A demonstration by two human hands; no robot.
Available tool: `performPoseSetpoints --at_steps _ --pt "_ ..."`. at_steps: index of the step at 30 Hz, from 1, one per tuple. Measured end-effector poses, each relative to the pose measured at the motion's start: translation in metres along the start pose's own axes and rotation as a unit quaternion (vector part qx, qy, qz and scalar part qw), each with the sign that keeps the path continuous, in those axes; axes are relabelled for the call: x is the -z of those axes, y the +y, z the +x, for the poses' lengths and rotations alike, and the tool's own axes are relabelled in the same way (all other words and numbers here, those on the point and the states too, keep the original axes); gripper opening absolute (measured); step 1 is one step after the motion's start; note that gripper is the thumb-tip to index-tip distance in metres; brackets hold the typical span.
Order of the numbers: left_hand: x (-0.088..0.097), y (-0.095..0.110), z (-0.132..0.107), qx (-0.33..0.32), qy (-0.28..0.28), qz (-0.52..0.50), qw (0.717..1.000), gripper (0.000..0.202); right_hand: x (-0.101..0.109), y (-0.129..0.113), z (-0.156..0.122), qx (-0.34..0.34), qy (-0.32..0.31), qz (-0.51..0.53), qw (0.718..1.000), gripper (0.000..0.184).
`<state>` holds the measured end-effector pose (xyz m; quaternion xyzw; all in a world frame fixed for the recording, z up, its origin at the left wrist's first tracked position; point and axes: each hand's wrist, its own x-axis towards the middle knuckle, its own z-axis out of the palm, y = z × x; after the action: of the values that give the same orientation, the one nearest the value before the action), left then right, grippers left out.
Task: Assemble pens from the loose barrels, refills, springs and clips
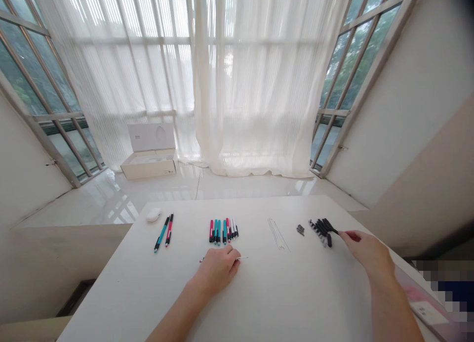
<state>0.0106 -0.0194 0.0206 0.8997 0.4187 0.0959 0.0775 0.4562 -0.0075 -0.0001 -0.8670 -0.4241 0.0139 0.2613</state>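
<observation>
L hand (pixel 217 269): fingers curled down over a slim pen body (pixel 201 260) lying crosswise on the table. Red end shows left of the hand; a thin metal tip (pixel 242 257) shows right of it. Pinch cannot be confirmed, as the hand hides the contact pts.

R hand (pixel 365 255): fingers together, loosely extended, no pinch visible. Fingertips (pixel 339 235) just beside a pile of black pen parts (pixel 322 232), prob. clips or grips, w/ some gray pcs. at its left end. Hand position suits reaching that pile.

Nearby, L to R on the white table (pixel 111 277): 2 complete-looking pens (pixel 162 232), teal and red, set side by side; a row of red, teal and white pen bodies (pixel 222 231), aligned approx. parallel; a loose group of thin metal rods (pixel 277 233); a small cluster of dark parts (pixel 299 230). Groups sit well apart, prob. to keep part types sorted and unmixed.

White computer mouse (pixel 153 214) at far L of table. Open white box (pixel 150 159) on the floor by the curtain, out of reach.
</observation>
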Motion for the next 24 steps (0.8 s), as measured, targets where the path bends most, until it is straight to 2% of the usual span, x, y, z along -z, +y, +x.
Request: performPoseSetpoints --at_steps 3,6,11,14,17,20,22,24 --pt "-0.001 0.000 0.000 -0.001 0.004 0.003 1.000 0.018 0.001 0.003 0.000 -0.039 -0.020 -0.014 0.999 0.038" --pt "-0.001 0.000 0.000 -0.003 0.006 0.003 1.000 0.017 0.000 0.003 0.001 -0.060 -0.072 -0.020 0.995 0.037" --pt "-0.001 0.000 0.000 -0.001 0.005 0.001 1.000 0.016 -0.004 0.008 0.003 -0.021 -0.105 -0.010 0.994 0.038" --pt "-0.003 -0.001 0.000 0.001 0.007 -0.009 1.000 0.016 -0.001 0.003 0.002 -0.011 -0.078 -0.012 0.997 0.037" --pt "-0.006 -0.002 0.000 -0.002 0.022 -0.040 0.999 0.016 0.005 -0.023 -0.007 0.035 -0.010 0.029 0.999 0.037" --pt "-0.010 -0.002 0.001 -0.007 0.054 -0.085 0.995 0.016 0.003 -0.069 -0.033 0.116 0.010 0.141 0.983 0.041" --pt "-0.012 -0.002 0.001 -0.006 0.081 -0.114 0.990 0.018 -0.004 -0.104 -0.059 0.199 -0.057 0.213 0.955 0.043" --pt "-0.013 -0.001 0.002 -0.005 0.105 -0.139 0.985 0.020 -0.013 -0.134 -0.089 0.291 -0.164 0.232 0.914 0.041"
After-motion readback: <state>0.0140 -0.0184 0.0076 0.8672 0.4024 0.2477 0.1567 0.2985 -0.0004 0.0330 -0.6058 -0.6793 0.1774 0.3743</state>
